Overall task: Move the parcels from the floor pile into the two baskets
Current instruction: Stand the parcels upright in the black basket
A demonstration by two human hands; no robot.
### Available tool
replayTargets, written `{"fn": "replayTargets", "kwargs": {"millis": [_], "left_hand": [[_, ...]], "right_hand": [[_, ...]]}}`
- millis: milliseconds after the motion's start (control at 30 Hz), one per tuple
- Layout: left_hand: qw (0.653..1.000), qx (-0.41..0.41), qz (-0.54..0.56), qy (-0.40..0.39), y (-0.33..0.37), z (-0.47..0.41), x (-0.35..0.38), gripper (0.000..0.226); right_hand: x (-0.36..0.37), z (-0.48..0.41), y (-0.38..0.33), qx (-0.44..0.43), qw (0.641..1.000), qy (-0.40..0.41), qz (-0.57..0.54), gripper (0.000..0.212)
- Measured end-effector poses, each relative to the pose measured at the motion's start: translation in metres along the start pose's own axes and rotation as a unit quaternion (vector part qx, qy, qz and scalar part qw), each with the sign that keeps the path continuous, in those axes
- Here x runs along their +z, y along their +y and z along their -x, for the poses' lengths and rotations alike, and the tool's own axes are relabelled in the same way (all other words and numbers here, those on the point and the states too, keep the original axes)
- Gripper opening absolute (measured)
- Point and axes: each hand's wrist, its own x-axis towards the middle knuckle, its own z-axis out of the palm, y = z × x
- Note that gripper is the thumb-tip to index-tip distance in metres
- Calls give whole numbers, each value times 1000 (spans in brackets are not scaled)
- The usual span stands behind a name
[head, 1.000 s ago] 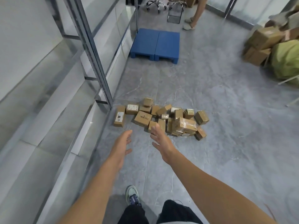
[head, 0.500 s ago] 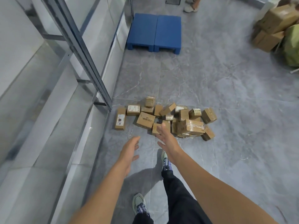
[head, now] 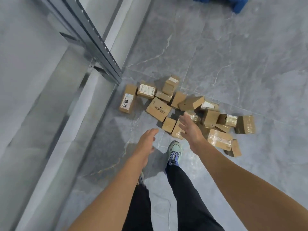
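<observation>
A pile of several small brown cardboard parcels point(head: 159, 108) lies on the grey tiled floor, some with white labels or clear tape. My right hand point(head: 190, 129) reaches out over the near edge of the pile with fingers spread and holds nothing. My left hand point(head: 146, 140) hovers above bare floor just short of the pile, fingers straight and empty. One labelled parcel point(head: 127, 101) lies apart at the pile's left end. No basket is in view.
A grey metal rack upright point(head: 100, 47) stands at the left, its foot close to the leftmost parcel. A blue pallet point(head: 233, 2) shows at the top edge. My foot in a pale green shoe point(head: 174, 151) is planted just before the pile.
I have stepped closer to the pile and the view has tilted down. Both hands have moved forward, the right one now over the near parcels.
</observation>
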Motion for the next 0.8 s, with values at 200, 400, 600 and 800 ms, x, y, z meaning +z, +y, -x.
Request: {"fn": "replayTargets", "kwargs": {"millis": [200, 400, 600, 800], "left_hand": [[999, -41, 0, 3, 11, -113, 33, 24], [998, -65, 2, 12, -12, -253, 53, 20], [993, -96, 62, 16, -35, -365, 64, 28], [991, -89, 96, 38, -60, -446, 62, 46]], "right_hand": [[-19, -123, 6, 32, 999, -18, 12, 71], [-26, -256, 51, 45, 998, -24, 44, 73], [-19, -372, 94, 54, 993, -22, 100, 78], [-5, -448, 123, 51, 990, -3, 129, 77]]}}
